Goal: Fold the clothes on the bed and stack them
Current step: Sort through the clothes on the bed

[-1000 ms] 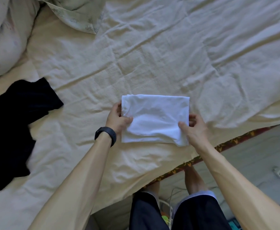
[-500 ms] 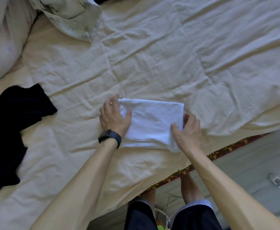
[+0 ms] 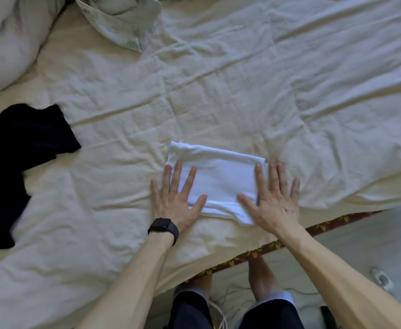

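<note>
While one folded white garment (image 3: pixel 221 184) lies near the bed (image 3: pixel 218 91) edge and one dark garment (image 3: pixel 16 162) at far left, both ends are pressed by left hand (image 3: pixel 174 201) and right hand (image 3: pixel 274 200), fingers straight and spread.

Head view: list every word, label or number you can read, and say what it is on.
No readable text anywhere.
Folded white garment: no print or label showing.
Black garment: none visible.
Watch: screen dark.
Patterned bed trim: ornament only, no letters.
</note>
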### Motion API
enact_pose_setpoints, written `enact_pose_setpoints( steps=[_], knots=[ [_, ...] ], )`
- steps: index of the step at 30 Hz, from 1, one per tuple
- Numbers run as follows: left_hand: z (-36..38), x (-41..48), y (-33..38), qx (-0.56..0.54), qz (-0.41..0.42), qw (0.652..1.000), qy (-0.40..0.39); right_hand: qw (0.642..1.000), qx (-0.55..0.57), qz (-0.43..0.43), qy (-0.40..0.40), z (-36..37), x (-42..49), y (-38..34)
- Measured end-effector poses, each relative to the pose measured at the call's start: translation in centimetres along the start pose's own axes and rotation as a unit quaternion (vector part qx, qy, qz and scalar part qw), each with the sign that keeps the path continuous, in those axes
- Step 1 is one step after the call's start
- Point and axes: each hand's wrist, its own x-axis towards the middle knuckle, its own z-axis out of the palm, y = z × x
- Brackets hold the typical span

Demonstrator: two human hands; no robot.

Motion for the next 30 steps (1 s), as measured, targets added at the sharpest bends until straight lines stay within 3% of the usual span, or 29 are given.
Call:
enact_pose_setpoints(
  steps=[2, 4, 7, 9, 12, 16, 23, 30],
  knots=[
    [-1.4, 0.4, 1.2, -0.144, -0.067, 0.981, 0.115, 0.994, 0.085, 0.038, 0.049, -1.2, -0.7, -0.5],
    [-3.2, 1.8, 1.4, -0.296, -0.178, 0.920, 0.187, 0.961, 0.249, 0.097, 0.070, -2.4, -0.8, -0.7],
    [-5.5, 4.6, 0.1, -0.417, -0.327, 0.845, 0.073, 0.865, 0.460, 0.197, -0.013, -3.8, 0.5, -0.8],
    [-6.7, 5.6, -1.3, -0.460, -0.349, 0.816, -0.030, 0.837, 0.501, 0.208, -0.067, -4.2, 1.7, -0.8],
    [-8.6, 6.0, -2.6, -0.527, -0.318, 0.775, -0.142, 0.833, 0.513, 0.183, -0.096, -4.8, 2.7, -1.0],
    [-10.5, 5.5, -2.4, -0.578, -0.277, 0.740, -0.205, 0.822, 0.540, 0.154, -0.095, -6.2, 1.7, -1.0],
    [-16.4, 2.9, 4.3, -0.634, -0.182, 0.730, -0.179, 0.805, 0.584, 0.099, 0.020, -13.8, -4.1, 4.0],
    [-25.9, 0.6, 23.3, -0.671, -0.044, 0.723, -0.157, 0.778, 0.607, 0.015, 0.160, -28.1, -11.2, 19.8]
  ],
)
